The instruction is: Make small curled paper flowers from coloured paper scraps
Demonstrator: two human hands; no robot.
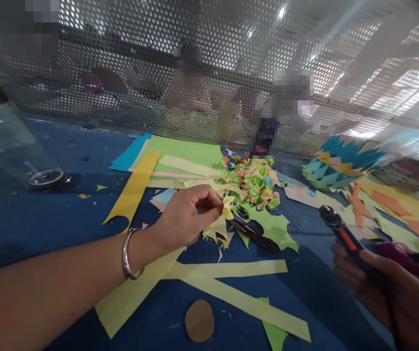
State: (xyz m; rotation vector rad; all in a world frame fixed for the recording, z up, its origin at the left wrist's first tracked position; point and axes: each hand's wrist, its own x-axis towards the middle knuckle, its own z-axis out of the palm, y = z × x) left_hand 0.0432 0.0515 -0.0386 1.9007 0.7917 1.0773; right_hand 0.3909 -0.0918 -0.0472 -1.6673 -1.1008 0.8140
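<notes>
My left hand point(190, 214), wearing a silver bangle, pinches a small curled pale-yellow paper flower point(228, 208) between thumb and fingertips. My right hand point(373, 282) is wrapped round a dark blue and orange tool with a rounded black tip, apparently a glue gun point(344, 236); its rear part is hidden by the hand. Just beyond the flower lies a heap of small curled paper flowers point(253, 183), green, cream and peach. Scissors point(255, 235) lie right of the left hand, beside a green paper scrap point(273, 224) with scalloped edges. Nearest me is a round brown cardboard disc point(199, 321).
Pale yellow strips point(246, 302) cross the blue table point(85, 214) in front. Stacked coloured sheets point(187, 146) and a yellow strip point(138, 185) lie behind. A glass jar point(11, 141) is at left, a spiky teal paper crown point(341, 163) at right. A perforated metal screen point(129, 78) stands behind.
</notes>
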